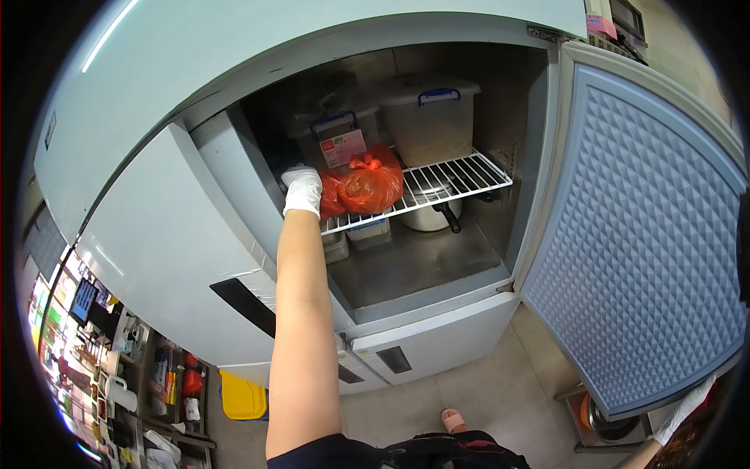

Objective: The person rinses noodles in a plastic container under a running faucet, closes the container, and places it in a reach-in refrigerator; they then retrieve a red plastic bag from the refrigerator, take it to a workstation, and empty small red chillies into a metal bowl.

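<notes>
My left hand [302,186], in a white glove, reaches into an upright fridge at the left end of a white wire shelf [451,180]. Its fingers are partly hidden, so what it touches there cannot be told. Right beside it, knotted red plastic bags [375,186] lie on the shelf. Behind them stand a clear lidded bin with a pink label [343,148] and a larger clear plastic bin with a blue handle [433,126]. My right hand [685,410], gloved too, is at the lower edge of the open fridge door [650,234]; its fingertips are not clearly seen.
Below the shelf are a metal pot with a black handle [428,214] and small plastic containers [368,230]. A yellow-lidded bin [243,396] stands on the floor at lower left, near shelving. Under the door, a low metal rack [586,448] holds pans.
</notes>
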Available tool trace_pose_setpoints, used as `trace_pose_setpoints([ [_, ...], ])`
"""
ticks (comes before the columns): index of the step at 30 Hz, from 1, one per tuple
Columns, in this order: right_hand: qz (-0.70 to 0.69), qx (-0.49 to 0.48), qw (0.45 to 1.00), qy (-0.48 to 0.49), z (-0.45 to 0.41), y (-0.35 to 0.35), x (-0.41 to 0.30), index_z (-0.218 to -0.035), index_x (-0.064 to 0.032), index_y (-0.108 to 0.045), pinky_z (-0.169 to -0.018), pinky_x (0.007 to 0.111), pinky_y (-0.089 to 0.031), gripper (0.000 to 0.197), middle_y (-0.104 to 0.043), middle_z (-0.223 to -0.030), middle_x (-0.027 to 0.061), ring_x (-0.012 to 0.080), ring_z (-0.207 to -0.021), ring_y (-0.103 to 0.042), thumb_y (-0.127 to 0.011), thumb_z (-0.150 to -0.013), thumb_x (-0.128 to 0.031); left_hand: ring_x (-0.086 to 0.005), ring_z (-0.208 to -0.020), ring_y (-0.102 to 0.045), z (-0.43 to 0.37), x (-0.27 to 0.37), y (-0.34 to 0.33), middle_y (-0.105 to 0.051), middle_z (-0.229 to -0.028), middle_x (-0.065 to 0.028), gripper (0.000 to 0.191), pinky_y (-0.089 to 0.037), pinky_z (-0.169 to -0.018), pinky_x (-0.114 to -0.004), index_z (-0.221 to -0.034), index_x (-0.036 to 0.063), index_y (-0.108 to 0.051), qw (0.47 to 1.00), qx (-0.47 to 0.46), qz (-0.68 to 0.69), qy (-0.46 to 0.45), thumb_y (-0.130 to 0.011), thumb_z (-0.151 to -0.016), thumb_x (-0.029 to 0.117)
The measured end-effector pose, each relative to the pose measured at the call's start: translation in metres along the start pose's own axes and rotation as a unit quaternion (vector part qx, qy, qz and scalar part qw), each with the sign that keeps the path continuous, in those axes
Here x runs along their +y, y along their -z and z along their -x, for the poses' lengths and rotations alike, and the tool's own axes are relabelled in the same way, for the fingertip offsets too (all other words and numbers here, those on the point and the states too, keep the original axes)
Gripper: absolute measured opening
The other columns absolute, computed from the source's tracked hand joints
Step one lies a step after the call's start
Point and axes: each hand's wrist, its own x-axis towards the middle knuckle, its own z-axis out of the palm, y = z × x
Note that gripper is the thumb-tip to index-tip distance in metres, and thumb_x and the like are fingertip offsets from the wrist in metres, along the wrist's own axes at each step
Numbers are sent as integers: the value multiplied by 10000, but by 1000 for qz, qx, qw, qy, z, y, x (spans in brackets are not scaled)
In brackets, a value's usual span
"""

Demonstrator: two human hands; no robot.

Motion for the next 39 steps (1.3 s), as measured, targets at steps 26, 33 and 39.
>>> trace_pose_setpoints([
  [26, 66, -43, 995, 56, 11, -34, 2, -1362, 31, -301, -1033, 376, -299, 687, -331, -1397, 183, 306, -1228, -395, -434, -911, -470, -274, -719, -667, 43, -3, 88, -652, -876, -128, 245, -511, -503, -426, -1025, 37, -594, 946, 319, 35, -43, -504, -812, 119],
  [33, 76, -49, 992, 84, 24, -19, 2, -1365, 29, -293, -1031, 386, -301, 689, -325, -1398, 187, 314, -1227, -395, -439, -909, -466, -337, -773, -628, 120, 13, 126, -602, -970, -139, 253, -504, -694, -415, -994, 85, -567, 871, 420, 199, -161, -531, -744, 105],
  [39, 96, -45, 987, 117, 41, 24, 0, -1368, 28, -286, -1029, 394, -303, 691, -319, -1400, 191, 321, -1227, -395, -443, -907, -462, -338, -831, -612, 209, -10, 124, -606, -928, -151, 223, -487, -736, -380, -983, 88, -545, 811, 373, 347, -287, -528, -761, 72],
])
